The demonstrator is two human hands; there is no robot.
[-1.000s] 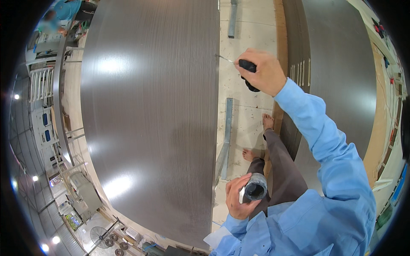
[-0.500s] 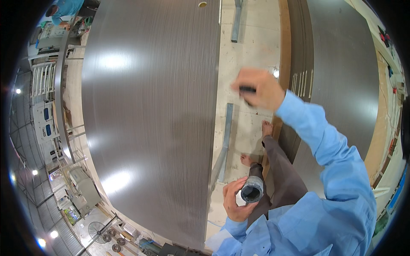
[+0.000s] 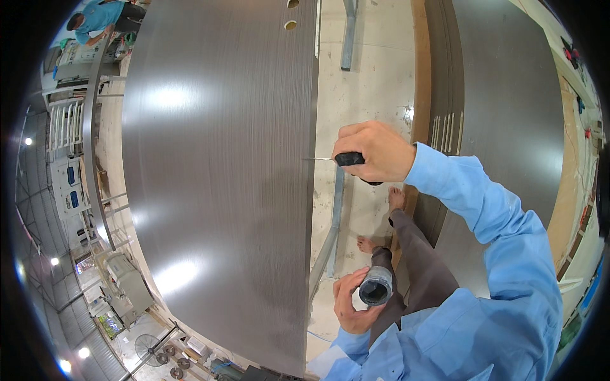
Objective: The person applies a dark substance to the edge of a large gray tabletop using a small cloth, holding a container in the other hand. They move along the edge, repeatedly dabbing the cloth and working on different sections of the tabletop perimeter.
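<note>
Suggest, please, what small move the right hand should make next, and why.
I would probably draw the thin-tipped tool gently along the near edge of the dark panel: the right hand grips its black handle, and its tip overlaps that edge in view, though contact is unclear. The left hand holds the grey container.

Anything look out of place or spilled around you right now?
The bare feet look odd: unprotected on a marked workshop floor, near a grey bar. I see no spill around the cup in the left hand.
</note>
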